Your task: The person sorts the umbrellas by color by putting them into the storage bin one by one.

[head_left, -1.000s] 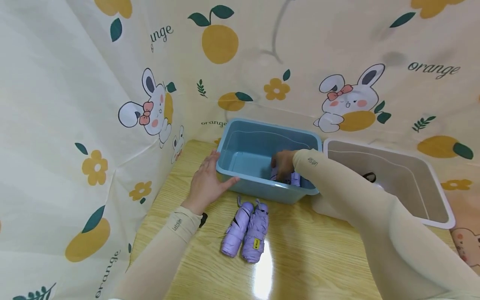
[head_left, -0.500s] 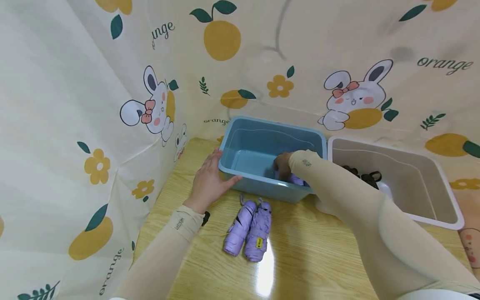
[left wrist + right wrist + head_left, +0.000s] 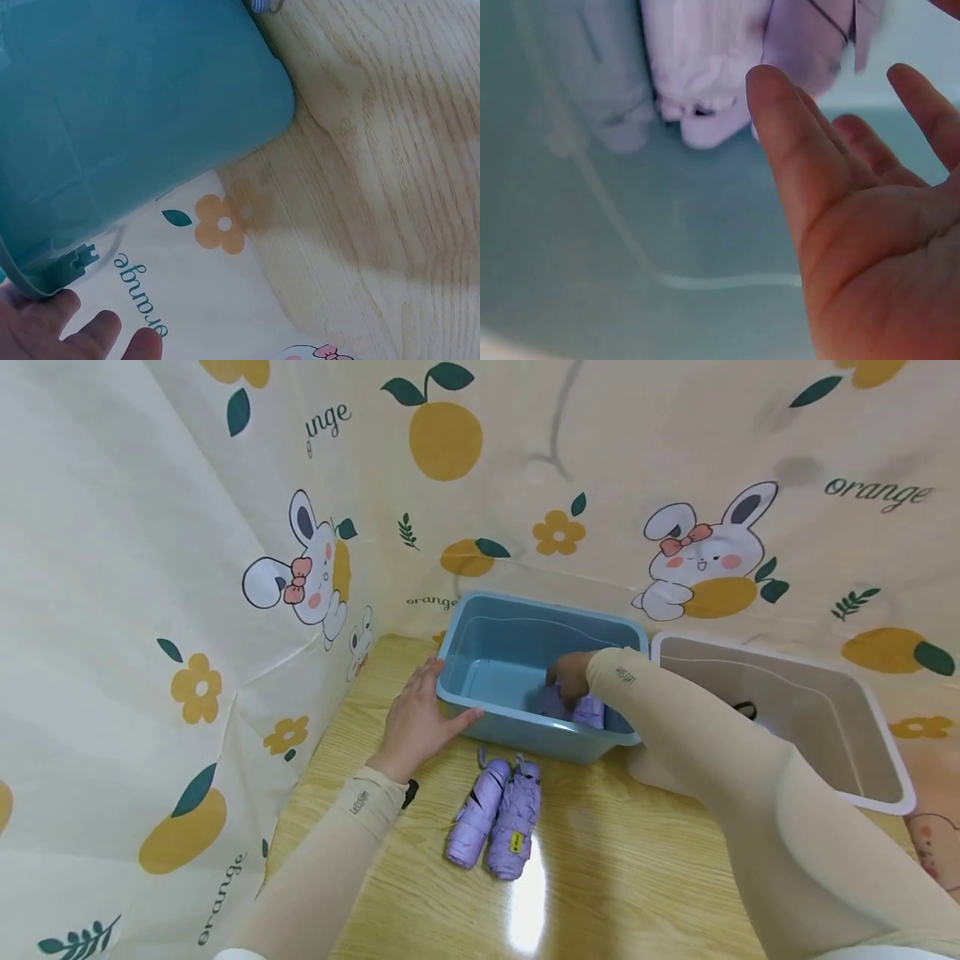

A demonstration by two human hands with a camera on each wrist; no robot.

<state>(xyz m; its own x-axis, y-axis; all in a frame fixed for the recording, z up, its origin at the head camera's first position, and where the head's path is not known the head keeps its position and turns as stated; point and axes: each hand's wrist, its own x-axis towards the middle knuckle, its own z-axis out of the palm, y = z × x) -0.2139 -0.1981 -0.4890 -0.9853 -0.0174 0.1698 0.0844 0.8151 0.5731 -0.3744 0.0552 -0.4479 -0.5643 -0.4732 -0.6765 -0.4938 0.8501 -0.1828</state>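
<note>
My left hand (image 3: pixel 420 718) rests on the left front corner of a blue plastic bin (image 3: pixel 517 727), fingers along its rim and thumb against the front. In the left wrist view its fingertips (image 3: pixel 105 330) lie loosely beside the rim. My right hand (image 3: pixel 572 677) reaches down inside the bin, over purple folded umbrellas (image 3: pixel 588 712) lying by the front wall. The right wrist view shows thumb and fingers spread apart, the nearest fingertip beside a purple umbrella (image 3: pixel 806 45), with another umbrella (image 3: pixel 705 56) alongside. Two more folded umbrellas (image 3: pixel 478 814) lie side by side on the table before the bin.
A beige bin (image 3: pixel 847 718) stands right of the blue one, with a dark strap (image 3: pixel 746 710) inside; my right forearm partly covers it. Cloth printed with oranges and rabbits hangs behind and to the left of the wooden table (image 3: pixel 600 868).
My right hand shifts slightly within the blue bin and the purple umbrella beside it shows more clearly. The left hand stays on the bin's corner. The head view moves slightly.
</note>
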